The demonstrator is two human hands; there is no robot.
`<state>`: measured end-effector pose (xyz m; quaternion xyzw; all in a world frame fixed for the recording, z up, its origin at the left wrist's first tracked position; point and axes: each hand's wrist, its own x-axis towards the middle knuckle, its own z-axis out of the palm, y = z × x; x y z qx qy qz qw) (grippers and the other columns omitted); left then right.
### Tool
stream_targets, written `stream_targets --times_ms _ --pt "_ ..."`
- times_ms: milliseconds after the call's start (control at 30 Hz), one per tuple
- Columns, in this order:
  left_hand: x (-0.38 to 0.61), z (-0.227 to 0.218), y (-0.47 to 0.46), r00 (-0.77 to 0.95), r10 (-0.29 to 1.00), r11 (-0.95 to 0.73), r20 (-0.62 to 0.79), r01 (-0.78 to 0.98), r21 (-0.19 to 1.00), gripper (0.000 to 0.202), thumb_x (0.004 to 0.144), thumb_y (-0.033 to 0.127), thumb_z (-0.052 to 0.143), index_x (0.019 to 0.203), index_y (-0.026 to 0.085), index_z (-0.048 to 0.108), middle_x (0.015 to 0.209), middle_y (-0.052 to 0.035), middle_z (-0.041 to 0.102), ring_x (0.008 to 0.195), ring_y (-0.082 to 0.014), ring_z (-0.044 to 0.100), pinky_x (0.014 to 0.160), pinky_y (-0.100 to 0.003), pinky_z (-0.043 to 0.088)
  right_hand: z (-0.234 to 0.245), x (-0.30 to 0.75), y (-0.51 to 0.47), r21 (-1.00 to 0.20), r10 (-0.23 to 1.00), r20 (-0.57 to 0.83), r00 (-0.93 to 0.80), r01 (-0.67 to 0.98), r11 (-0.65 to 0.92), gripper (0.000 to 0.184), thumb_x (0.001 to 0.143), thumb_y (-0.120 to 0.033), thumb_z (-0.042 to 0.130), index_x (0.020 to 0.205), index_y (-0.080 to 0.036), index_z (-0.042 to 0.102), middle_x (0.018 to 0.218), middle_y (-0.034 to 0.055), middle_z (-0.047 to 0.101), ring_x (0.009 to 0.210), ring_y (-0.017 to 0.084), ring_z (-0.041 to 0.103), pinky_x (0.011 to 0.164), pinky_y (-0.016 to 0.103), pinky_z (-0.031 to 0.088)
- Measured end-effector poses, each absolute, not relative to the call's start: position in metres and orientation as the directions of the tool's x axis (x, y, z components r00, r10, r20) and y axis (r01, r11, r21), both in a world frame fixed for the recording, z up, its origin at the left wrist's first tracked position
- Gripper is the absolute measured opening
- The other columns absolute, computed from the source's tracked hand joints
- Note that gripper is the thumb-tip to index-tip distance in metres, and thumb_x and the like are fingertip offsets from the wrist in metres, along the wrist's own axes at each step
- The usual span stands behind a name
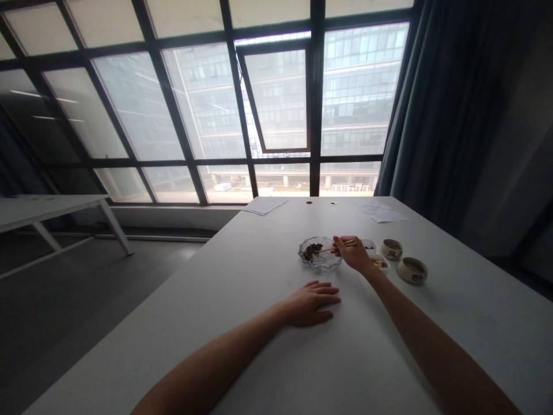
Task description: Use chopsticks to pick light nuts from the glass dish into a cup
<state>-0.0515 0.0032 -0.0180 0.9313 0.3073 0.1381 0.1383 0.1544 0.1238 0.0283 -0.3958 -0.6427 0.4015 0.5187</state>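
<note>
Glossy glass dish (322, 266), wooden chopsticks (327, 249) — matt tabletop (216, 282)

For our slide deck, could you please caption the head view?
Right hand holds chopsticks over a glass dish.

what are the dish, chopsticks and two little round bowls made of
The dish looks like clear glass, since it is see-through with a faceted, ridged rim. The chopsticks in the right hand look like matte pale wood or bamboo. The bowls look like glazed ceramic: smooth, cream, with dark marks.

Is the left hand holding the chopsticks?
No, the left hand lies flat on the table, and the right hand holds the chopsticks.
</note>
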Motion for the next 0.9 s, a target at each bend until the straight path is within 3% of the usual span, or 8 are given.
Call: stream_targets --times_ms 300,533,700,900 --pt "-0.051 -0.020 0.004 0.772 0.608 -0.777 0.185 0.530 0.340 0.053 0.099 0.045 0.059 0.151 0.035 0.050 0.160 -0.0005 0.045 0.150 -0.0273 0.038 0.126 -0.047 0.024 0.039 0.161 0.124 -0.913 0.921 0.382 -0.072 0.128 0.388 0.063 0.074 -0.079 0.069 0.067 -0.016 0.071 0.066 0.0134 0.075 0.059 0.028 0.076 0.055 0.034 0.064" --pt "-0.050 -0.017 0.003 0.772 0.612 -0.771 0.173 0.533 0.349 0.053 0.099 0.044 0.059 0.151 0.034 0.051 0.160 -0.0011 0.045 0.150 -0.0281 0.038 0.126 -0.047 0.024 0.075 0.182 0.117 -0.910 0.913 0.407 0.019 0.091 0.403 0.059 0.073 -0.073 0.075 0.069 -0.014 0.072 0.069 0.0144 0.076 0.061 0.027 0.077 0.057 0.033 0.065" --pt "-0.049 -0.015 0.003 0.774 0.613 -0.768 0.160 0.536 0.352 0.053 0.099 0.044 0.059 0.151 0.034 0.051 0.160 -0.0014 0.045 0.151 -0.0273 0.037 0.126 -0.048 0.024 0.106 0.225 0.110 -0.850 0.867 0.479 0.139 0.319 0.419 0.048 0.083 -0.062 0.072 0.072 -0.016 0.072 0.070 0.0141 0.077 0.059 0.026 0.076 0.052 0.032 0.063" --pt "-0.046 -0.015 0.003 0.774 0.613 -0.769 0.159 0.539 0.344 0.053 0.099 0.044 0.059 0.150 0.034 0.051 0.160 -0.0012 0.046 0.151 -0.0276 0.038 0.126 -0.047 0.025 0.120 0.261 0.104 -0.768 0.857 0.465 0.221 0.582 0.267 0.033 0.091 -0.042 0.067 0.066 -0.020 0.071 0.061 0.0110 0.074 0.061 0.027 0.076 0.058 0.034 0.060"
